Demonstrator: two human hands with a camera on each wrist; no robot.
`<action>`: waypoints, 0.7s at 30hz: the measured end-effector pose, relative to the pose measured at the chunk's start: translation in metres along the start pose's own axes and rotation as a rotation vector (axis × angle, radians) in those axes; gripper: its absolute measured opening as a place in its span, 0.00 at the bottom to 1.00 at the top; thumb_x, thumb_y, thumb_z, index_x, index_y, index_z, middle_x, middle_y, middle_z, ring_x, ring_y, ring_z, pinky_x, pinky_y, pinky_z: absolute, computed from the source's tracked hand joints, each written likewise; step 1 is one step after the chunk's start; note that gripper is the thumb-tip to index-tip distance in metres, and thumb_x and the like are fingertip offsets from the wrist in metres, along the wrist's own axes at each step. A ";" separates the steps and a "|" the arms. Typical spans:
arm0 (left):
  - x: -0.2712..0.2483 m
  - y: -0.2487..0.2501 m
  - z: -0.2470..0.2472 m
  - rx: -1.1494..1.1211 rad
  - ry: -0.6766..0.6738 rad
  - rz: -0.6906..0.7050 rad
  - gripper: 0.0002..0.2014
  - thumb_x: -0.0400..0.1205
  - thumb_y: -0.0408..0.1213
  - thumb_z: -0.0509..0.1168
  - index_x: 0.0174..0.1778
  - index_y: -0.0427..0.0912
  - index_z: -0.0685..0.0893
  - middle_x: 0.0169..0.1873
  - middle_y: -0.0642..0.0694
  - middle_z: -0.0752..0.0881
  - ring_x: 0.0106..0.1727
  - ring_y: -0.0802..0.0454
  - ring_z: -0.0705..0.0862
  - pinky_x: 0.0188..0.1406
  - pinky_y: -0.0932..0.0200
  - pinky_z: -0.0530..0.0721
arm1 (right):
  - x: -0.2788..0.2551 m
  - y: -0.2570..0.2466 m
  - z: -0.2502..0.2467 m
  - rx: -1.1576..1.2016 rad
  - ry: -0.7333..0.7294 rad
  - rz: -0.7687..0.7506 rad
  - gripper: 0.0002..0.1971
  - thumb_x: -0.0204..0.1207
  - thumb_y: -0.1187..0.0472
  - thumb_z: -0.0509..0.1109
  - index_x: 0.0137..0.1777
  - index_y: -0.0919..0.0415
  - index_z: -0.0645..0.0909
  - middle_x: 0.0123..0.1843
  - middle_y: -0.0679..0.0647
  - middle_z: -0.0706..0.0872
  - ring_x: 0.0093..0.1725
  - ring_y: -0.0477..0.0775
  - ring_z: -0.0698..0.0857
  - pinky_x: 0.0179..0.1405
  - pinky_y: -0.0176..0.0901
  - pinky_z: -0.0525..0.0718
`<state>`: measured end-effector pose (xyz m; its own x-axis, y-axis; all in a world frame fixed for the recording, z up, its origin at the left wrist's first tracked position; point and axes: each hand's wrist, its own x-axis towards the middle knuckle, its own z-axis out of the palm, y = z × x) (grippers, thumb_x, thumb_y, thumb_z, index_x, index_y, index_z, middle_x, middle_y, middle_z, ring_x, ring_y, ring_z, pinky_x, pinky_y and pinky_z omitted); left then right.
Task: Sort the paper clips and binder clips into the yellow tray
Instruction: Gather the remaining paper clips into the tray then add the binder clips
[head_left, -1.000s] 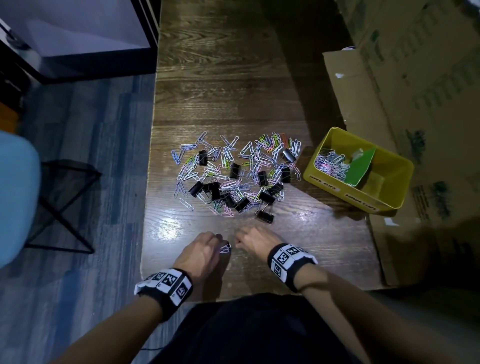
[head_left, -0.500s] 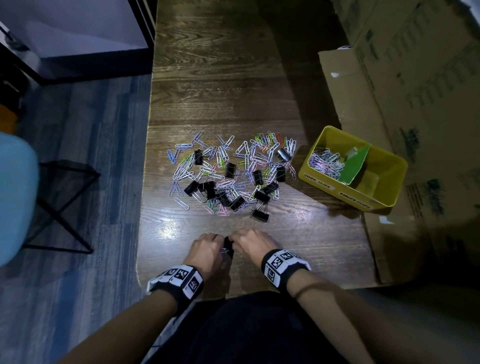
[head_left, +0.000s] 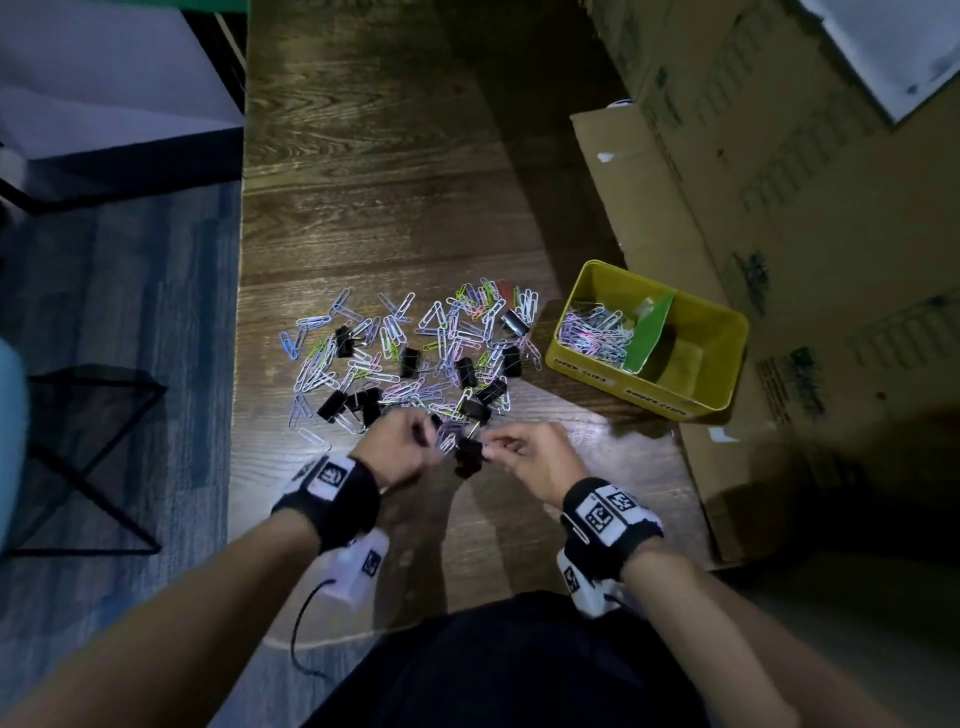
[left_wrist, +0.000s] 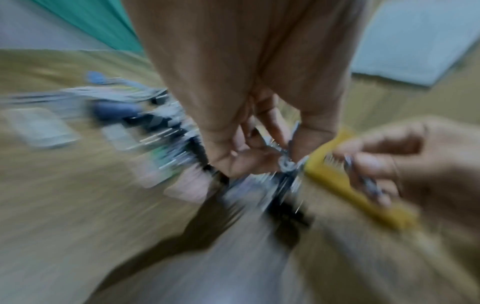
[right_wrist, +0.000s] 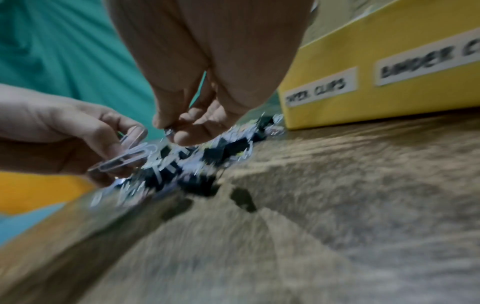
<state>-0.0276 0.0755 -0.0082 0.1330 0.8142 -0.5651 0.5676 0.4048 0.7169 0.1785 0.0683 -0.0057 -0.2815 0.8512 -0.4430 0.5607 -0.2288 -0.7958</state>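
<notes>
1. A loose heap of coloured paper clips (head_left: 395, 353) mixed with black binder clips (head_left: 410, 362) is spread over the wooden tabletop (head_left: 363, 182).
2. The yellow tray (head_left: 722, 358) is set on the tabletop just to the right of the heap, beside flattened cardboard (head_left: 779, 234).
3. The tray is split by a green divider (head_left: 649, 332); a bunch of paper clips is seen in its left compartment, labelled "PAPER CLIPS", while the other label begins "BINDER".
4. Both hands are held together at the near edge of the heap.
5. Several paper clips are pinched in the curled fingers (right_wrist: 114, 131) of the left hand (head_left: 397, 449), as shown in the right wrist view.
6. The fingers of the right hand (head_left: 530, 457) are curled around something small and metallic; what it is cannot be told because of blur.
7. A black binder clip (head_left: 467, 452) is seen between the two hands; whether it is gripped cannot be told.
</notes>
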 end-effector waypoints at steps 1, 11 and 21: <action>0.009 0.019 -0.001 -0.044 -0.003 0.040 0.13 0.68 0.20 0.70 0.31 0.41 0.75 0.28 0.45 0.81 0.28 0.54 0.79 0.37 0.56 0.81 | -0.001 0.000 -0.012 0.074 0.062 0.008 0.11 0.75 0.61 0.74 0.56 0.57 0.87 0.45 0.52 0.90 0.40 0.45 0.86 0.45 0.34 0.84; 0.098 0.189 0.052 0.135 0.087 0.310 0.10 0.67 0.29 0.72 0.32 0.47 0.79 0.28 0.49 0.84 0.31 0.52 0.80 0.36 0.59 0.80 | 0.024 0.001 -0.133 0.389 0.567 -0.031 0.08 0.72 0.69 0.75 0.48 0.57 0.86 0.40 0.52 0.88 0.35 0.37 0.85 0.42 0.29 0.84; 0.109 0.180 0.080 0.231 0.018 0.265 0.12 0.78 0.34 0.68 0.57 0.43 0.85 0.52 0.45 0.88 0.51 0.53 0.84 0.55 0.66 0.78 | 0.074 0.002 -0.181 -0.227 0.407 0.060 0.12 0.77 0.61 0.72 0.59 0.56 0.86 0.54 0.55 0.90 0.51 0.49 0.88 0.52 0.34 0.81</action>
<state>0.1539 0.2037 0.0271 0.2868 0.8865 -0.3632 0.6847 0.0755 0.7249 0.2998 0.2167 0.0343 0.0596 0.9661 -0.2513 0.7355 -0.2127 -0.6433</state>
